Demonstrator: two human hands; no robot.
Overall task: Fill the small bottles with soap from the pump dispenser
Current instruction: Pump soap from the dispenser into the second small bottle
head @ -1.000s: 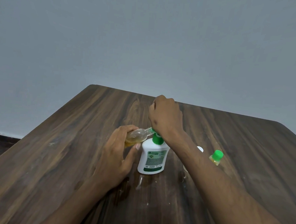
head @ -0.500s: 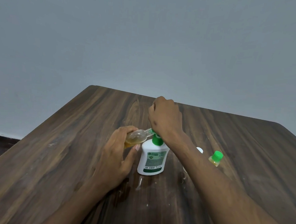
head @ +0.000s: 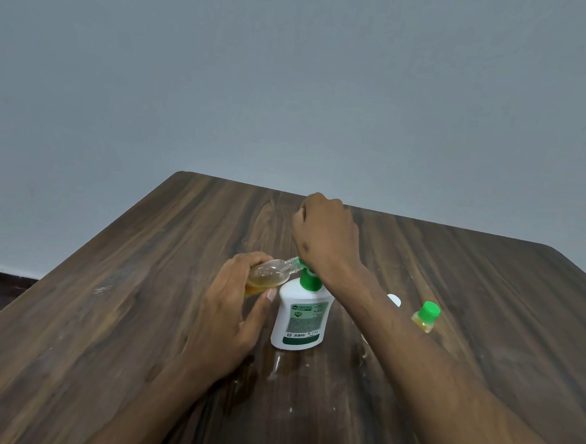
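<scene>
- Dark wood-grain table [head: 106,330], nearest part: wet smears and pale flecks just in front of the dispenser, probably spilled soap, so that patch is likely slick.
- Left hand [head: 231,317]: fingers and thumb curled round the small clear plastic bottle with amber soap [head: 267,275], held tilted almost on its side, neck pointing at the spout. About half full by the look of it. Light thing, thin-walled and probably squashy; best held round the belly as now, gently (a hard squeeze would push soap back out). Soapy plastic could slip.
- White plastic pump dispenser with green collar and label [head: 300,320]: upright on the table, just beside the left thumb. Stiffer and heavier than the small bottles, fairly stable; take it by the body, press only at the pump head.
- Right hand [head: 325,237]: fist-like, fingers curled over the green pump head, bearing down on it. The head itself is mostly hidden.
- Small green-capped bottle of yellowish soap [head: 425,316]: on the table right of the right forearm, capped, looks filled.
- White round thing [head: 395,299]: half hidden by the forearm, maybe a cap, cannot tell.
</scene>
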